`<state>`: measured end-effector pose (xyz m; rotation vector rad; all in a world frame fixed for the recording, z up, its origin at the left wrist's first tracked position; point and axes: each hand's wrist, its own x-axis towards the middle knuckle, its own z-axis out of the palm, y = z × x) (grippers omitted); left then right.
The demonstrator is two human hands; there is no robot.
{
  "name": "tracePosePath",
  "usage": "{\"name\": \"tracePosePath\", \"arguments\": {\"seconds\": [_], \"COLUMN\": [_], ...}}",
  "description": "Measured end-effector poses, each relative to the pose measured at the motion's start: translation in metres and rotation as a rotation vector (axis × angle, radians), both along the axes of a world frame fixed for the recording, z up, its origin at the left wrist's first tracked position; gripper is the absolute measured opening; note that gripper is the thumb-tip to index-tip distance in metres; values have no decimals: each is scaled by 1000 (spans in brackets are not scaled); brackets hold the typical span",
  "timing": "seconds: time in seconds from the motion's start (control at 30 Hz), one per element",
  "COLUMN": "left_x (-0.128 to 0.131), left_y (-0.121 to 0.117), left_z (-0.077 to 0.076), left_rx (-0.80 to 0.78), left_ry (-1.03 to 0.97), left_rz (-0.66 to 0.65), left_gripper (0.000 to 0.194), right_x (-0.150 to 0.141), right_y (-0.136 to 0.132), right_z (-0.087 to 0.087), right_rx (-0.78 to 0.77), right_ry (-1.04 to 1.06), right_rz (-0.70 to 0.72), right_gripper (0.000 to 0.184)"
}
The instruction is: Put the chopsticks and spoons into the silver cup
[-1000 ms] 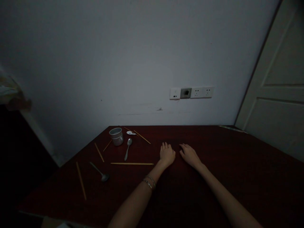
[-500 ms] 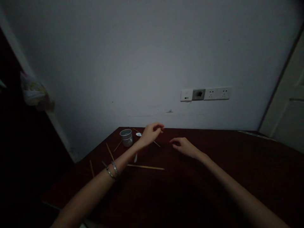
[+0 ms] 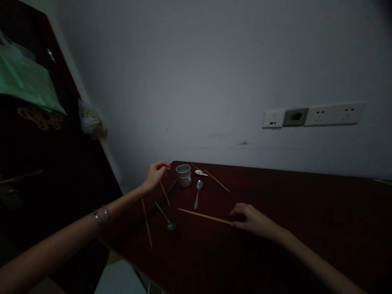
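open tabletop [image 3: 294, 204] beyond nearest chopstick [image 3: 203, 215]

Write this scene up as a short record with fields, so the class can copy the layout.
left hand: left of the metal cup, fingers curled, nothing visible in it
right hand: fingers at one end of a thin stick; grip unclear
cup: upright
spoons: white spoon, metal spoon, small ladle
other sticks: five, scattered
surface: dark red table
behind: wall sockets
light: dim

The cup [image 3: 184, 176] is silvery grey, the tabletop [image 3: 260, 185] dark reddish brown.
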<state>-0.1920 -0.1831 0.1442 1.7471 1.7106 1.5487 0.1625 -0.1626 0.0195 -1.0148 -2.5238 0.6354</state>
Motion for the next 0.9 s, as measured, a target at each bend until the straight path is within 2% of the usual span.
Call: {"name": "tracePosePath", "arguments": {"seconds": [0.1, 0.2, 0.3, 0.47, 0.63, 0.9], "left_x": [14, 42, 72, 111, 127, 124], "left_y": [-9, -16, -22, -31, -28, -23], "left_z": [-21, -45, -68, -96, -111, -114], "left_rx": [-136, -288, -267, -268, -245, -201], "left_ry": [33, 138, 391, 779, 830, 900], "left_rz": [-88, -229, -389, -502, -562, -547], "left_gripper": [19, 22, 24, 31, 33, 31], "right_x": [0, 1, 2, 3, 3, 1], "right_y": [1, 0, -1, -3, -5, 3], "right_z": [-3, -3, -3, -3, -2, 8], "right_rx": [20, 26, 17, 21, 10, -66], "right_ry": [5, 16, 33, 58, 69, 87], "right_rz": [6, 19, 46, 59, 69, 23], "right_gripper": [30, 29, 31, 28, 25, 25]}}
